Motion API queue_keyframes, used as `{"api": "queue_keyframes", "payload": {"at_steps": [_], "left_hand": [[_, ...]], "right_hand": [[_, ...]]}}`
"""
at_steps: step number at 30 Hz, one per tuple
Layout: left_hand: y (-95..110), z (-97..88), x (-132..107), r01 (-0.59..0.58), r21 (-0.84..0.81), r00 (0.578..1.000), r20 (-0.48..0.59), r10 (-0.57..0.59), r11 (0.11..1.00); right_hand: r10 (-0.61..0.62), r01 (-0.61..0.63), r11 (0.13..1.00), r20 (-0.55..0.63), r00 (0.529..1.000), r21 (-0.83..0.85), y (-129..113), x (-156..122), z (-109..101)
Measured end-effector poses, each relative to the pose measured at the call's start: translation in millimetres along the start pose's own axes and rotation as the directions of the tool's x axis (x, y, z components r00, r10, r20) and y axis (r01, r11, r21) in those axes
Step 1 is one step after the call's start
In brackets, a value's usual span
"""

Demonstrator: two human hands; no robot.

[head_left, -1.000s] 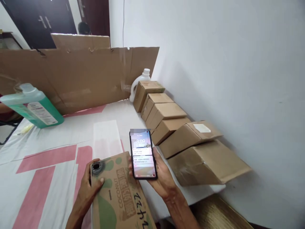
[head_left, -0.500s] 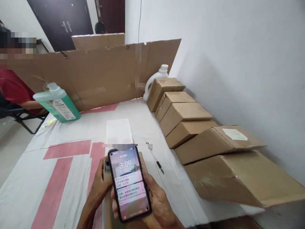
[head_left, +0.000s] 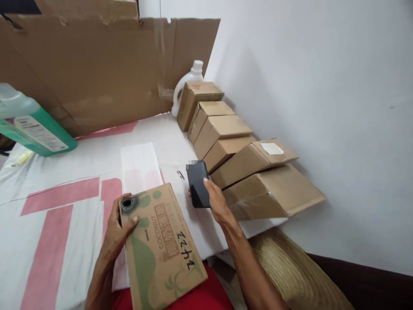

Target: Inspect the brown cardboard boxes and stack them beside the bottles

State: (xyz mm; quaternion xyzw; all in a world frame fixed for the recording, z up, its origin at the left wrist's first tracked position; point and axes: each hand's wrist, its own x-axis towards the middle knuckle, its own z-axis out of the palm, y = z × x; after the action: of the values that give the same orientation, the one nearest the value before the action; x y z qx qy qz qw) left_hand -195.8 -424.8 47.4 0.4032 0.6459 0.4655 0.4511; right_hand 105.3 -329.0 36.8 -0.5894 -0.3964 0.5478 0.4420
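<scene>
My left hand (head_left: 118, 224) grips the upper left corner of a flat cardboard box (head_left: 155, 267), thumb on top beside a dark, burnt-looking hole. The box carries green print, the word COCONUT and a handwritten 2422, and it is tilted at the table's near edge over a red garment. My right hand (head_left: 217, 198) is closed round a smartphone (head_left: 197, 187) with a dark screen, held to the right of the box. A pen (head_left: 180, 175) shows partly beside the phone, on the white cloth. A white sheet of paper (head_left: 139, 157) lies beyond the box.
A row of cardboard boxes (head_left: 227, 125) lines the right side by the white wall. At the back, a white jug (head_left: 180, 88) stands before a tall cardboard panel (head_left: 106, 69). A bottle of green liquid (head_left: 48, 133) is at left. A woven straw item (head_left: 290, 267) sits below right.
The phone has moved right, off the box, and its lit screen has gone dark. The box's printed face is now exposed. My view has tipped downward and turned; the other person is out of view.
</scene>
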Motion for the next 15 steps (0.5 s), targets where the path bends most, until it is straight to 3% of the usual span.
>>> {"api": "queue_keyframes", "payload": {"at_steps": [3, 5, 7, 11, 15], "left_hand": [[2.1, -2.2, -3.1, -0.011, 0.031, 0.999, -0.031, 0.011, 0.999], [4.0, -4.0, -6.1, -0.027, 0.068, 0.997, -0.064, 0.032, 0.997], [4.6, -6.0, -8.2, -0.024, 0.080, 0.996, -0.085, 0.031, 0.997], [3.8, -8.3, -9.4, 0.000, 0.064, 0.995, -0.098, 0.006, 0.998], [3.3, -6.8, -9.5, -0.025, 0.075, 0.995, -0.092, 0.032, 0.997]], "right_hand": [[-0.137, 0.097, 0.945, -0.108, 0.985, -0.313, 26.4, 13.4, -14.2], [-0.160, 0.122, 0.913, -0.067, 0.985, -0.389, 31.1, 16.4, -18.5], [-0.167, 0.172, 0.899, 0.049, 0.985, -0.403, 30.6, 15.4, -15.5], [-0.147, 0.224, 0.891, 0.216, 0.965, -0.394, 37.7, 5.6, 11.8], [-0.130, 0.161, 0.885, 0.100, 0.986, -0.437, 58.2, -8.0, 41.1]]}}
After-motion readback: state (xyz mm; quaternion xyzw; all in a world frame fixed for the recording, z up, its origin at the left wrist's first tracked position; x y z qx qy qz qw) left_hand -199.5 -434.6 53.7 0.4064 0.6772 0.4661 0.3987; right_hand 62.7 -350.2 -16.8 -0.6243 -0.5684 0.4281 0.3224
